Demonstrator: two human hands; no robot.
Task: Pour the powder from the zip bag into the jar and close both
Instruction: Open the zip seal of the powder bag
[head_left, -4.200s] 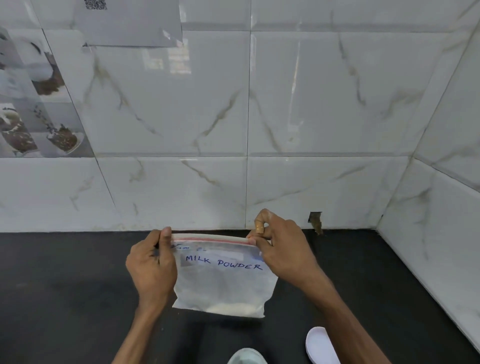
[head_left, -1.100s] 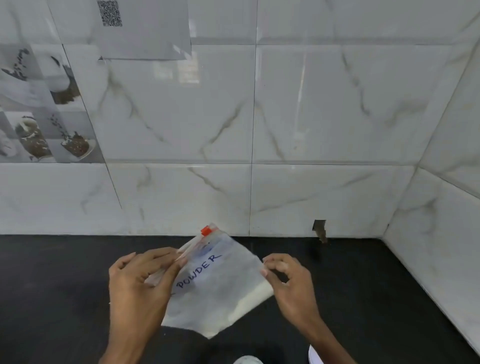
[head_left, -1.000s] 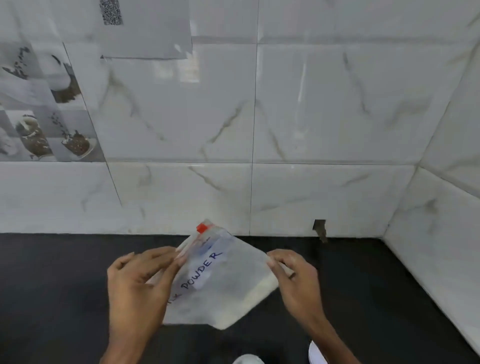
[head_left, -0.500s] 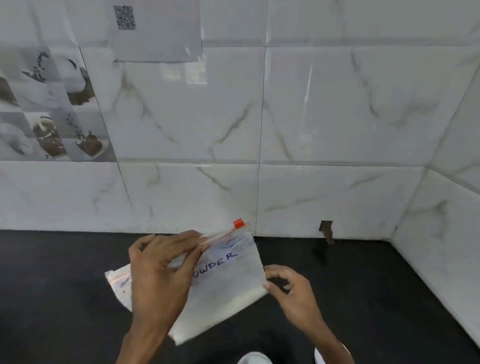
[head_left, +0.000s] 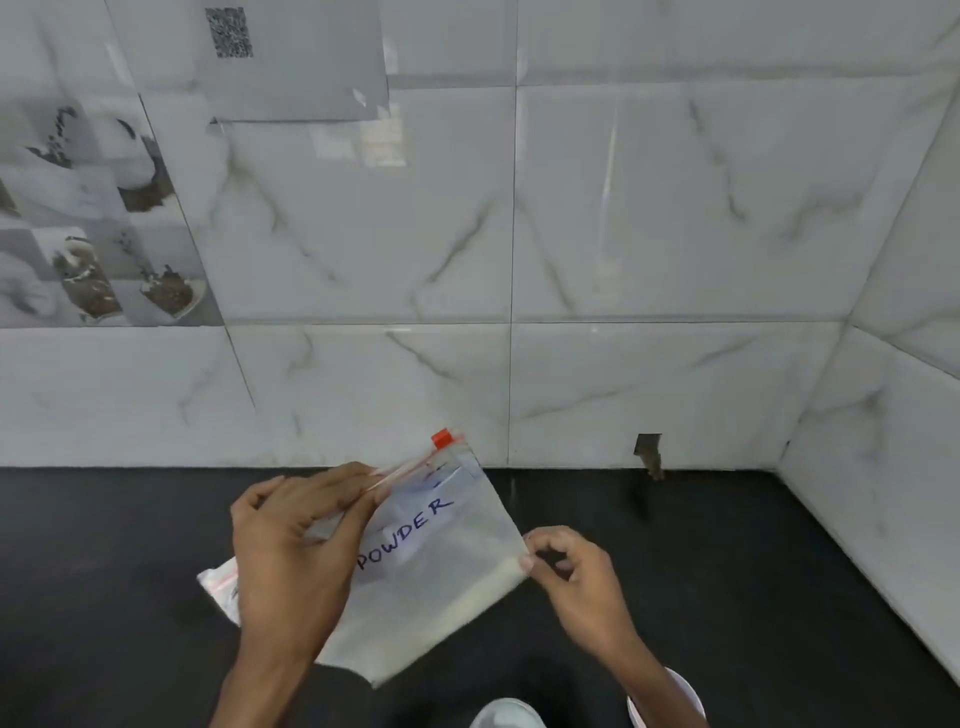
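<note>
Your left hand (head_left: 296, 561) pinches the zip bag (head_left: 441, 571) at its seal and your right hand (head_left: 576, 577) pinches its right corner, holding it above the black counter (head_left: 727, 571). The seal slants from near left to far right, orange slider (head_left: 442, 439) at the far end. Clear crinkled plastic; pale powder (head_left: 483, 592) along the low edge. Marble-patterned tiles (head_left: 649, 208) behind.

Single view, head-worn, wide-angle. Looks forward and down from the person's own standpoint, facing a marble-tiled wall (head_left: 623, 218) meeting a side wall at right. Close range: both forearms enter from the bottom edge, the black counter (head_left: 727, 571) fills the lower third. Straight tile lines bow toward the edges. No second view to overlap.
</note>
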